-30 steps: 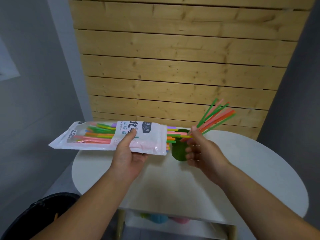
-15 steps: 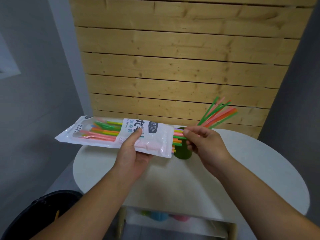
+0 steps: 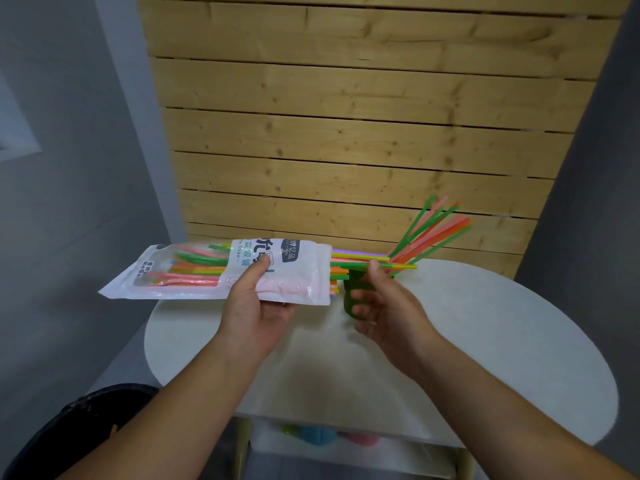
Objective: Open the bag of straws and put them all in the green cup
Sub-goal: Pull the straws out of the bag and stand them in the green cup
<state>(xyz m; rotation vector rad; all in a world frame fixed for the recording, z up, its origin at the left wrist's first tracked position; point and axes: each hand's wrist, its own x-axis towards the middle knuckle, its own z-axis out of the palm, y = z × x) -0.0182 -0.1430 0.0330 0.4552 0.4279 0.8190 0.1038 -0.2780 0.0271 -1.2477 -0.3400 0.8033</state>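
My left hand (image 3: 254, 306) holds the white and clear straw bag (image 3: 214, 270) level above the table, its open mouth facing right. Coloured straws show through the bag's window. Several straws (image 3: 360, 261) stick partway out of the mouth, and my right hand (image 3: 384, 303) pinches them between thumb and forefinger. The green cup (image 3: 351, 299) stands on the table just behind my right hand, mostly hidden by it. A fan of green, pink and orange straws (image 3: 433, 230) leans out of the cup toward the upper right.
The round white table (image 3: 485, 341) stands against a wooden slat wall (image 3: 346, 133). A black bin (image 3: 79, 427) is at the lower left. Below the table's near edge a shelf (image 3: 329, 441) holds blue, pink and green items. Grey walls flank both sides.
My right hand came to the bag's mouth, gripped straw ends and has drawn several straws farther out to the right. The bag shifted slightly right and up.
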